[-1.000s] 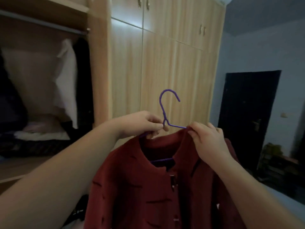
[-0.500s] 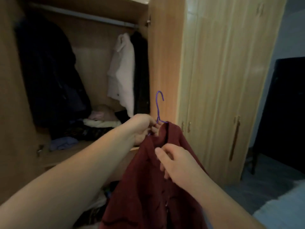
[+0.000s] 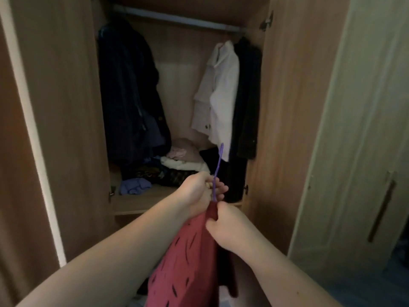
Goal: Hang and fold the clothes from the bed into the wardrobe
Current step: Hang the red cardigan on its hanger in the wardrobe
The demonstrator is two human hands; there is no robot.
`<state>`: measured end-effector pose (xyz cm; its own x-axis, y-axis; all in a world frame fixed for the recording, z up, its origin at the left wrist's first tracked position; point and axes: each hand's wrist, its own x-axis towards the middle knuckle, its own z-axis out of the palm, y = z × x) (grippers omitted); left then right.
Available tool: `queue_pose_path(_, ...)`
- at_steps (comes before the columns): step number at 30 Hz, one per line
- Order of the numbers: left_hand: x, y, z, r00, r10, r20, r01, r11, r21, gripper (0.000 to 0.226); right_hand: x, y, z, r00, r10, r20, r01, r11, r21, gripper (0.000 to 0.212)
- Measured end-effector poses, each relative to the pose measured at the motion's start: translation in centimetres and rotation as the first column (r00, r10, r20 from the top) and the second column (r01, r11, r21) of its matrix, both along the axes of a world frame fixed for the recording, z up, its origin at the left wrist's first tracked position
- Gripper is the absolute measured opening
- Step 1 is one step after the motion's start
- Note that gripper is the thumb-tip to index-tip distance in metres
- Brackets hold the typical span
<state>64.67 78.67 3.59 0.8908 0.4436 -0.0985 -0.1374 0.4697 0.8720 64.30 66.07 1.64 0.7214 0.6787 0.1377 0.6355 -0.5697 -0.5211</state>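
A dark red shirt with black dashes [image 3: 188, 262] hangs on a purple hanger [image 3: 218, 167], seen edge-on in front of the open wardrobe. My left hand [image 3: 199, 191] grips the hanger at the base of its hook. My right hand [image 3: 230, 227] pinches the shirt's collar just below it. The hook points up, well below the hanging rail [image 3: 177, 17]. The hanger's shoulders are hidden inside the shirt.
On the rail hang dark coats [image 3: 130, 96] at left, a white shirt [image 3: 219, 94] and a black garment [image 3: 247, 100] at right, with a gap between them. Folded and loose clothes [image 3: 168, 167] pile on the shelf [image 3: 141, 200]. Open doors [image 3: 55, 129] flank the opening.
My view has swung left from the closed doors to face the open wardrobe. The shirt has turned edge-on and both hands carried it toward the opening; my right hand shifted to the collar.
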Motion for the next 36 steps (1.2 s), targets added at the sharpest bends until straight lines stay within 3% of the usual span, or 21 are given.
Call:
queue_pose_path(3, 0.9, 3.7, 0.4, 0.998, -0.039, 0.051, 0.036, 0.998, 0.043, 0.03, 3.2, 2.7, -1.1, 0.987, -0.057, 0.152, 0.054, 0.998, 0.023, 0.01)
queue_pose_path(7, 3.2, 8.5, 1.5, 0.996, -0.073, 0.052, 0.061, 0.977, 0.205, 0.032, 8.3, 6.0, 0.3, 0.898, -0.06, 0.436, 0.044, 0.998, 0.047, 0.033)
queue_pose_path(10, 6.2, 12.1, 2.8, 0.997, -0.021, 0.072, 0.0, 0.959, 0.282, 0.032, 13.3, 9.4, 2.5, 0.837, -0.024, 0.547, 0.022, 1.0, 0.011, 0.039)
queue_pose_path(15, 11.6, 17.3, 7.1, 0.99, 0.098, 0.105, -0.139, 0.831, 0.539, 0.035, 21.5, 15.4, 8.1, 0.682, -0.006, 0.731, -0.029, 0.999, 0.036, 0.035)
queue_pose_path(18, 13.4, 20.7, 10.5, 0.971, 0.147, 0.189, -0.238, 0.686, 0.688, 0.034, 26.1, 18.1, 11.5, 0.627, -0.038, 0.778, -0.083, 0.99, 0.116, 0.031)
queue_pose_path(22, 15.5, 26.1, 14.0, 0.879, 0.316, 0.357, -0.476, 0.519, 0.711, 0.054, 31.6, 21.1, 15.8, 0.575, -0.111, 0.81, -0.078, 0.979, 0.189, 0.033)
queue_pose_path(25, 17.4, 30.8, 15.5, 0.858, 0.337, 0.387, -0.498, 0.367, 0.785, 0.058, 34.8, 23.9, 18.6, 0.487, -0.175, 0.856, -0.071, 0.969, 0.238, 0.033)
queue_pose_path(27, 18.9, 33.6, 16.3, 0.855, 0.355, 0.379, -0.466, 0.204, 0.861, 0.059, 37.0, 26.0, 20.3, 0.414, -0.214, 0.885, -0.038, 0.967, 0.251, 0.033)
queue_pose_path(31, 22.4, 38.9, 19.2, 0.815, 0.344, 0.466, -0.392, -0.264, 0.881, 0.063, 41.1, 29.9, 24.1, 0.34, -0.274, 0.9, -0.004, 0.956, 0.293, 0.033)
queue_pose_path(33, 24.2, 41.5, 21.0, 0.808, 0.313, 0.499, -0.379, -0.372, 0.847, 0.063, 42.7, 31.9, 26.2, 0.274, -0.317, 0.908, 0.041, 0.947, 0.318, 0.032)
queue_pose_path(36, 27.3, 45.3, 24.4, 0.789, 0.265, 0.555, -0.406, -0.453, 0.794, 0.064, 44.8, 35.4, 29.1, 0.258, -0.343, 0.903, 0.085, 0.939, 0.333, 0.031)
